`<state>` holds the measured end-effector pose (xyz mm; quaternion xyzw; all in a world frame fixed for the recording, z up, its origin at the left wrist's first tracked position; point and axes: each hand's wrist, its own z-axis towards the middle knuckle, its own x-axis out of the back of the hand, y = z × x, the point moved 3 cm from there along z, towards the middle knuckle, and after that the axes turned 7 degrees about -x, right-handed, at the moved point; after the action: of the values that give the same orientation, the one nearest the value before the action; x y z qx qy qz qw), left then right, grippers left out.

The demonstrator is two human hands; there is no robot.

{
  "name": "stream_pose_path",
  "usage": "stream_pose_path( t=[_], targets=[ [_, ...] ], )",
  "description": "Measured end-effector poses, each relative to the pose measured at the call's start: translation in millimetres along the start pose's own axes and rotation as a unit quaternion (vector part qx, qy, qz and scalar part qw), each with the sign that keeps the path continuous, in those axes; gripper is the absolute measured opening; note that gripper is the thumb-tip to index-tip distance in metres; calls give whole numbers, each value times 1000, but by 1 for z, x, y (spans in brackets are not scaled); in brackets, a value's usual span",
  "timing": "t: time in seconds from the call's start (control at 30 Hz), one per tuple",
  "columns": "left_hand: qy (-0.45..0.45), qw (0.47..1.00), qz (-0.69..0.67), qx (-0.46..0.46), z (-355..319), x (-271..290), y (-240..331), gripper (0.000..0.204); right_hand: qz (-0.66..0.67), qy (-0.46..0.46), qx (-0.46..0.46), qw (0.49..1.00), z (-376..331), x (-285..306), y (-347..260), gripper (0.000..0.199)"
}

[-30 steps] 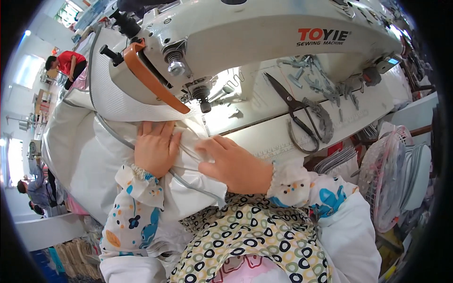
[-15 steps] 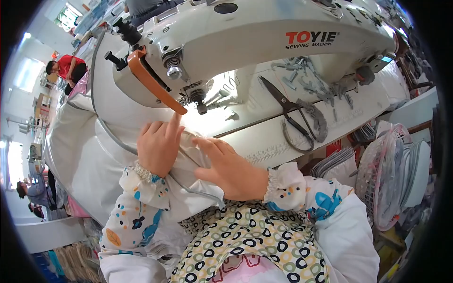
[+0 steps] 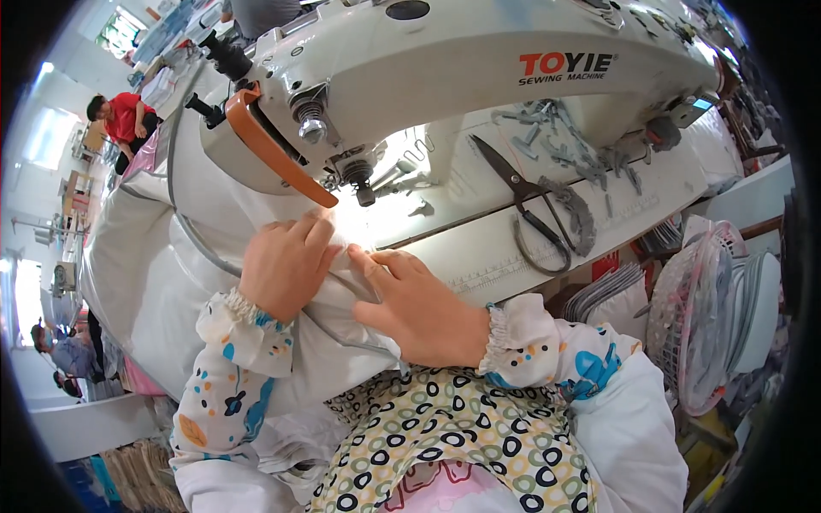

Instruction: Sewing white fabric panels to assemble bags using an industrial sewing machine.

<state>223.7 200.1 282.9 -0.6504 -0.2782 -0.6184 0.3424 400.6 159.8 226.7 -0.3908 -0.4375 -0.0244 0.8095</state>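
White fabric with grey piping point(image 3: 198, 245) lies on the sewing machine bed and hangs toward my lap. My left hand point(image 3: 286, 261) is closed on the fabric, its bent fingertips just in front of the machine's presser area point(image 3: 359, 184). Beside it, my right hand point(image 3: 419, 303) rests on the fabric with fingers stretched forward and thumb spread apart. Its index fingertip almost meets the left hand's. The orange guard point(image 3: 274, 154) of the white sewing machine point(image 3: 445, 73) hangs just above my left fingers. Bright lamp glare hides the needle and the fabric edge there.
Black scissors point(image 3: 522, 192) lie on the bed to the right, beside grey fabric scraps point(image 3: 560, 150). A pink-white plastic basket point(image 3: 684, 333) and stacked pieces point(image 3: 603, 295) stand at the right. A person in red point(image 3: 128, 120) sits far left.
My left hand has shifted slightly left and its raised index finger has come down, curling in with the others. The right hand stays nearly in place. The fabric between them has moved a little.
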Motion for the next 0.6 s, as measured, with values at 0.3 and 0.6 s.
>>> stream_pose_path(
  t=[0.3, 0.6],
  targets=[
    [-42, 994, -88, 45, 10, 10, -28, 32, 22, -80, 21, 996, 13, 31, 20, 43],
    [29, 999, -18, -3, 13, 5, 3, 34, -11, -191, -5, 982, 21, 37, 16, 41]
  ],
)
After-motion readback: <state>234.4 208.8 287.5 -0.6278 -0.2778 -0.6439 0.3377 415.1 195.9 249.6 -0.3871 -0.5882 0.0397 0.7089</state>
